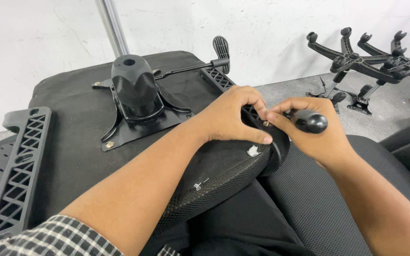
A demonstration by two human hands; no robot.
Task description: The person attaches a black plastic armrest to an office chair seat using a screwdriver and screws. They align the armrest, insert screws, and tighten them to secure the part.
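An upturned chair seat (pixel 72 123) is laid across the lap; a black armrest bracket (pixel 17 166) is fixed at its left edge; the left hand (pixel 231 116) is closed on the right bracket (pixel 221 80); a black-handled screwdriver (pixel 309 121), long axis running left-right with tip pointing left, is gripped by the right hand (pixel 316 130).

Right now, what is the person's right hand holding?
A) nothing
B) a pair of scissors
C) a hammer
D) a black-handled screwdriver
D: the right hand wraps a rounded black screwdriver handle, its tip at the armrest bracket that the left hand steadies on the upturned chair seat.
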